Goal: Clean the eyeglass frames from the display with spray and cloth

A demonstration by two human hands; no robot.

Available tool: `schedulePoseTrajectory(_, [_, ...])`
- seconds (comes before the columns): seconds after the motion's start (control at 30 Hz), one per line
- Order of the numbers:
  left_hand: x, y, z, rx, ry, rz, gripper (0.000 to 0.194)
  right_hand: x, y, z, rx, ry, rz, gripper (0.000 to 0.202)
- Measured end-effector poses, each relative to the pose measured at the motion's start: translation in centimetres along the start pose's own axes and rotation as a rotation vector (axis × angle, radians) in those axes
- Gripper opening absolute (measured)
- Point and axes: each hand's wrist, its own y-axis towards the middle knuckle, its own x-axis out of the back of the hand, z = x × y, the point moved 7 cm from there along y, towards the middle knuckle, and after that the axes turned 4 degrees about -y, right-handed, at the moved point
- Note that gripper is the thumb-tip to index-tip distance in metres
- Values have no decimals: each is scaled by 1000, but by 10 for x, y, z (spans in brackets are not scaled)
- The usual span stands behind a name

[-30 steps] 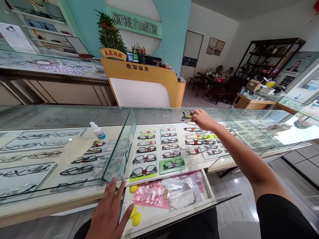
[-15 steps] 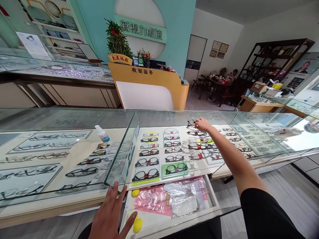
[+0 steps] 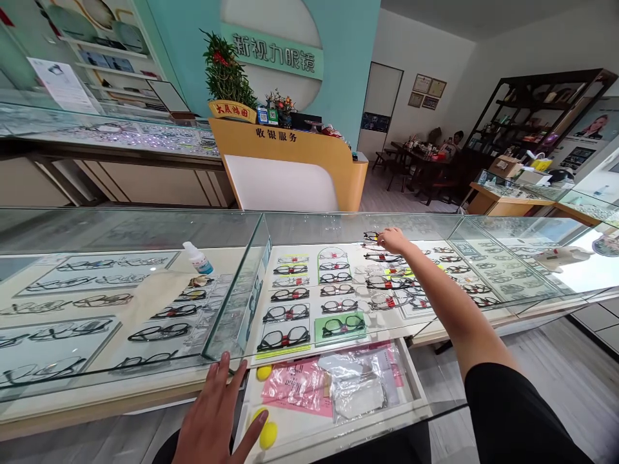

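My right hand (image 3: 394,241) reaches to the back of the glass showcase, its fingers closed on a pair of dark-framed glasses (image 3: 371,236). Just in front of it lie more glasses in a column, among them a black pair (image 3: 384,258) and another black pair (image 3: 394,282). My left hand (image 3: 215,412) is spread with fingers apart at the showcase's front edge, beside the pulled-out drawer (image 3: 416,380). Inside the drawer are clear plastic bags (image 3: 358,390), a pink packet (image 3: 294,386) and yellow round pieces (image 3: 267,435).
Left of the glass divider (image 3: 236,290), a white spray bottle (image 3: 198,259) stands near a beige cloth (image 3: 157,293) and several glasses. A green card (image 3: 340,327) lies under one pair. Behind is a cashier counter (image 3: 290,161); a person (image 3: 452,145) sits at a far table.
My right hand stays at the back of the case with the glasses, shifting only very slightly. My left hand keeps its place; the view tilts a little.
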Motion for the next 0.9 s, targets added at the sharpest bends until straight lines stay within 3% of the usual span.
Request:
schedulePoseTrajectory(0.17, [13,2,-14,46,-42,-14,83,10,-11,5,-13,8,-73,30])
schedulePoseTrajectory(0.3, [12,1,-12,22,-52,-31,83,56,-39,17,-11,36,-222,37])
schedulePoseTrajectory(0.37, [9,0,-9,15,-56,-22,85,89,-71,40,34,83,-335,40])
schedulePoseTrajectory(0.43, [8,0,-7,25,-61,4,85,119,-121,84,257,319,-511,31])
schedulePoseTrajectory(0.47, [8,0,-7,32,-64,20,85,122,-147,112,388,435,-491,29])
schedulePoseTrajectory(0.53, [9,0,-9,42,-68,44,84,101,-197,172,605,597,-284,27])
schedulePoseTrajectory(0.6, [10,0,-12,46,-70,68,85,51,-239,229,765,596,20,24])
schedulePoseTrajectory(0.67, [11,0,-13,45,-67,78,85,-7,-262,265,805,500,231,20])
schedulePoseTrajectory(0.7, [11,0,-14,44,-66,80,86,-34,-261,271,743,450,272,17])
schedulePoseTrajectory(0.77, [11,1,-14,40,-70,77,86,-73,-239,264,499,354,221,16])
schedulePoseTrajectory(0.9, [11,-1,-15,44,-93,94,85,-104,-182,233,303,301,115,25])
